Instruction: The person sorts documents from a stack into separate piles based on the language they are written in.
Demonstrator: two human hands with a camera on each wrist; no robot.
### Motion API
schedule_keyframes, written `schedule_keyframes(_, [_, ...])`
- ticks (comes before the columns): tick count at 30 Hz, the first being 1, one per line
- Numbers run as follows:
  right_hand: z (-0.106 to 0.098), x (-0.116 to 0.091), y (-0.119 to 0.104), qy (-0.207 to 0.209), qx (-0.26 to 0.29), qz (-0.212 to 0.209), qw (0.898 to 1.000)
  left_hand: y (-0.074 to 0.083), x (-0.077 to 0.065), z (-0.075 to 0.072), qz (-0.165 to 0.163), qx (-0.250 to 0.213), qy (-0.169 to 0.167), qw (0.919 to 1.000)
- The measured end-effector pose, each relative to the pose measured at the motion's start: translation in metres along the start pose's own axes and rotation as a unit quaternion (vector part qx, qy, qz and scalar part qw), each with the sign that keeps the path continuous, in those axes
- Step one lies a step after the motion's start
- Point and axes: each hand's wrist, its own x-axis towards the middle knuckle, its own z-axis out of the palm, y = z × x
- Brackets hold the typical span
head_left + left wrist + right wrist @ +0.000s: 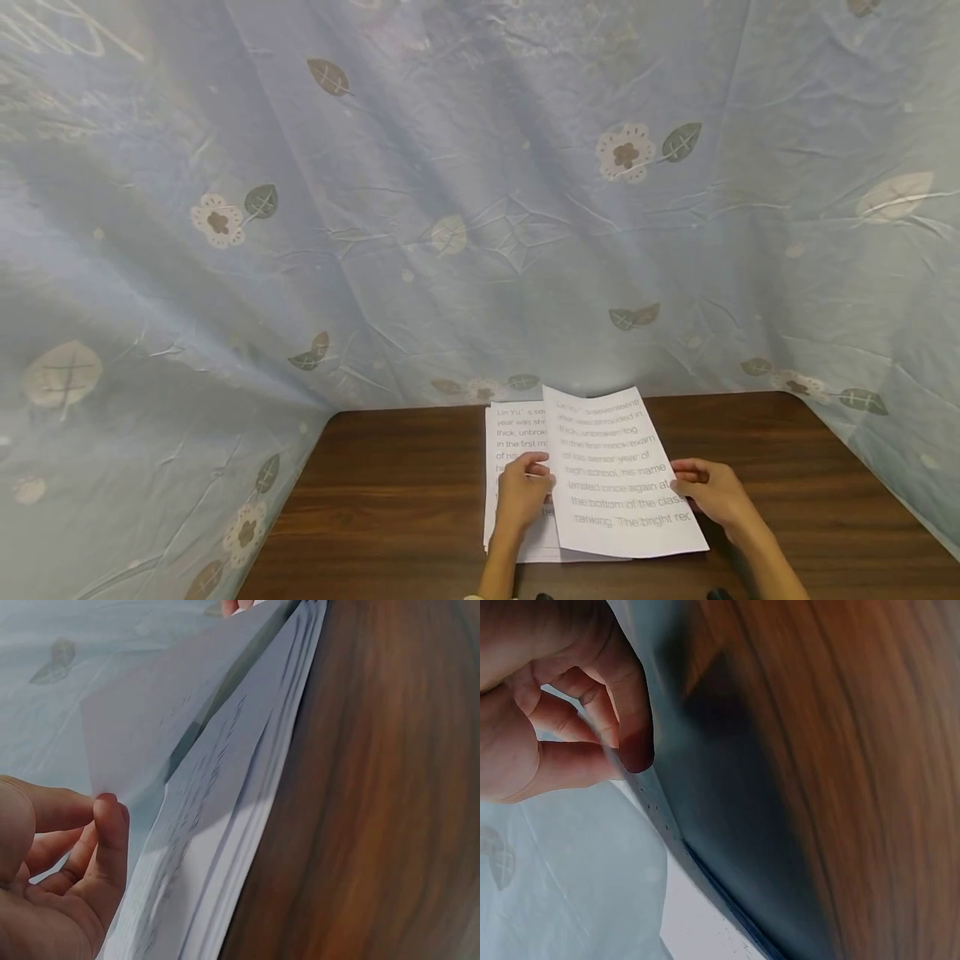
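A printed sheet (626, 492) is between the two hands, spanning the gap from one to the other and tilted up off the paper beneath it. The left hand (525, 492) pinches its left edge between thumb and forefinger; the right hand (708, 490) pinches the opposite edge the same way. Its large type faces up, its first line starting "Lin Yu's".

Below the left hand, and reaching a little past it on its outer side, lies a pile of paper (512, 429). Its uppermost page starts with the same words, and its layered edges sit slightly uneven. The held sheet covers the pile's part nearer the right hand.

Under both hands, a brown wood-grain table (375, 492) bears the pile. Beyond the hands and to either side, a pale blue cloth (480, 317) patterned with leaves and flowers encloses the table.
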Motion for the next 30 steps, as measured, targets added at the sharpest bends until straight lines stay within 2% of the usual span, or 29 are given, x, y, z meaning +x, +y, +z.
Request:
schedule_keyframes(10, [-0.027,-0.004,0.013,0.006,-0.025,0.01,1.0,0.002,-0.006,0.031,0.003,-0.004,-0.013,0.9999])
schedule_keyframes(22, [-0.052,-0.012,0.023,0.014,-0.045,0.02,0.999,0.011,-0.014,0.056,0.0,-0.02,-0.016,0.9997])
schedule_keyframes(30, [-0.066,-0.012,0.03,0.03,-0.07,0.026,0.997,0.011,-0.017,0.072,-0.008,-0.028,-0.015,0.9995])
